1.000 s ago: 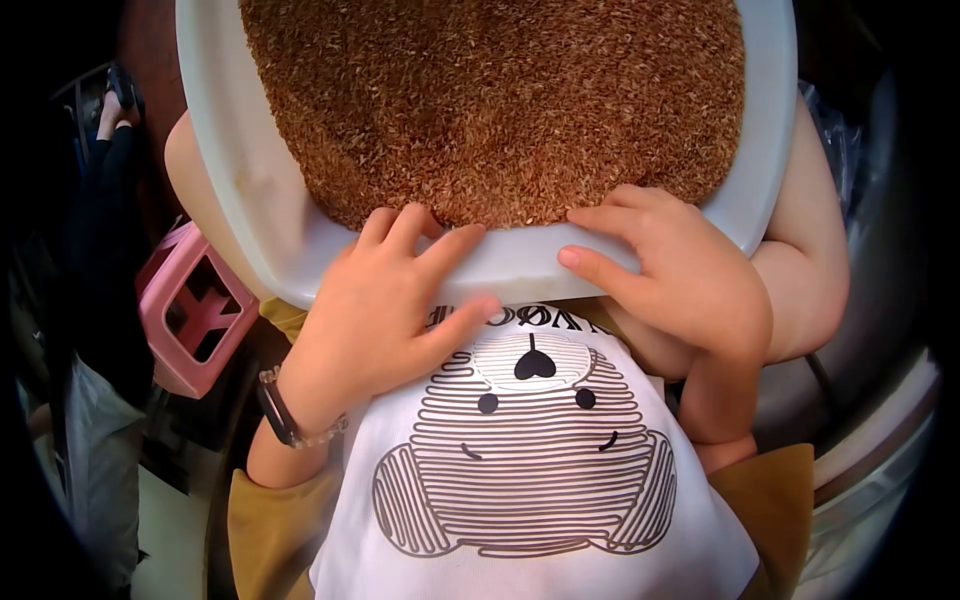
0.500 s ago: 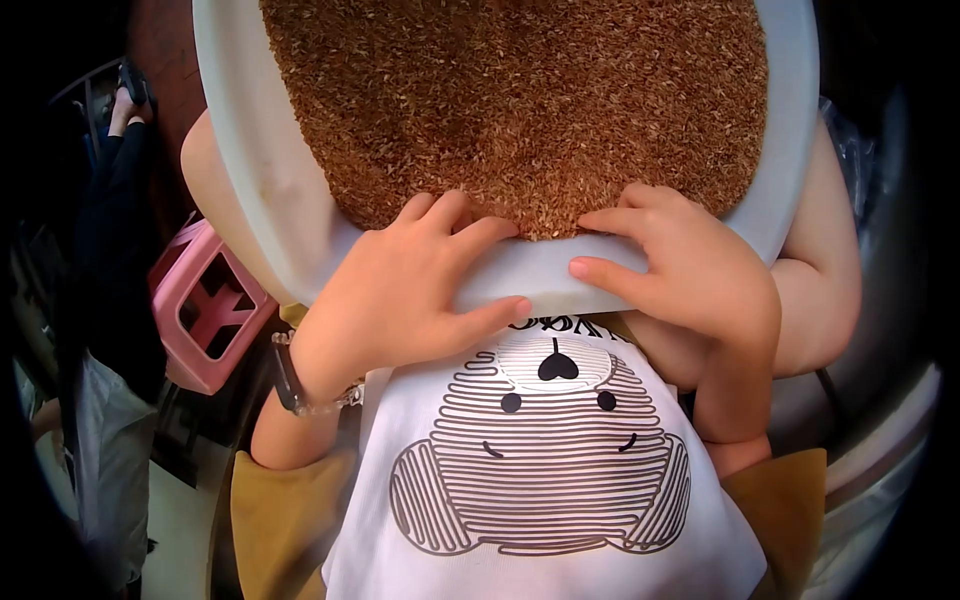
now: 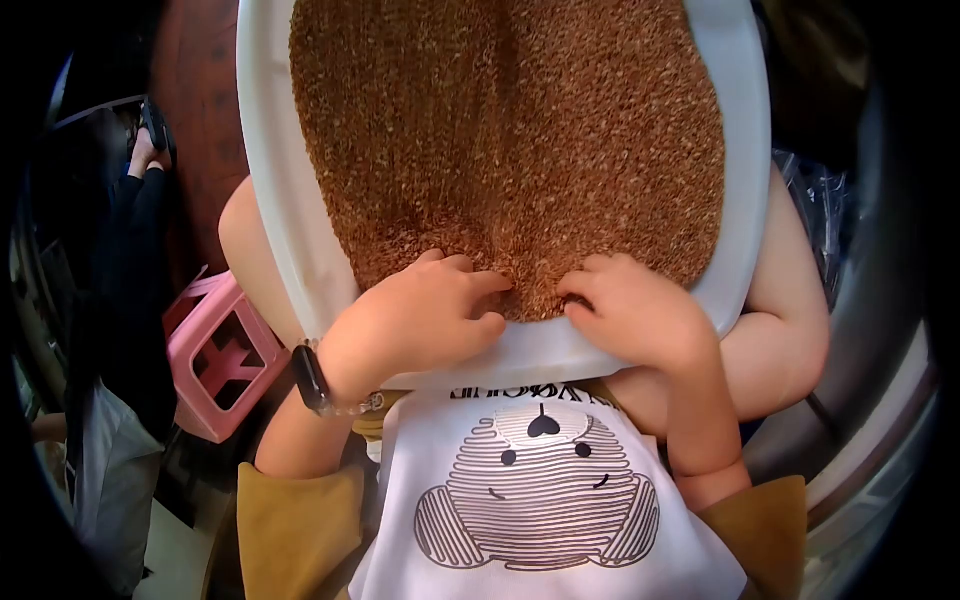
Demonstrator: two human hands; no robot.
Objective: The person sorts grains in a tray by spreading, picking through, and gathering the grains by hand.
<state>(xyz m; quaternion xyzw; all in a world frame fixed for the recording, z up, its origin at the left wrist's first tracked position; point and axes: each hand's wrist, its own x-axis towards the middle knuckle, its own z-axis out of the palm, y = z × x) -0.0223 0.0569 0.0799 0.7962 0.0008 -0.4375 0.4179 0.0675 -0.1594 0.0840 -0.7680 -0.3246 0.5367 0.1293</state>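
A white tray [image 3: 285, 190] rests across the lap, filled with a wide layer of brown grains [image 3: 520, 130]. At the near edge of the grains is my left hand [image 3: 420, 315], palm down, fingers bent with their tips in the grains. The wrist behind it wears a dark band [image 3: 311, 378] and a beaded bracelet. My right hand [image 3: 640, 312] lies opposite, its fingertips also dipped into the grains and its thumb near them. A small gap separates the hands. Whether either one holds grains between its fingers is hidden.
A pink stool [image 3: 225, 355] stands at the left beside the knee. Beyond it are a person's dark-clothed legs [image 3: 130, 230] and a foot in a black shoe [image 3: 155, 130]. Clear plastic [image 3: 822, 215] lies beyond the tray at the right.
Both hands have moved further onto the grains, their fingers more bent and thumbs drawn in. Shallow furrows now show in the grains. The view has shifted, showing more of the tray.
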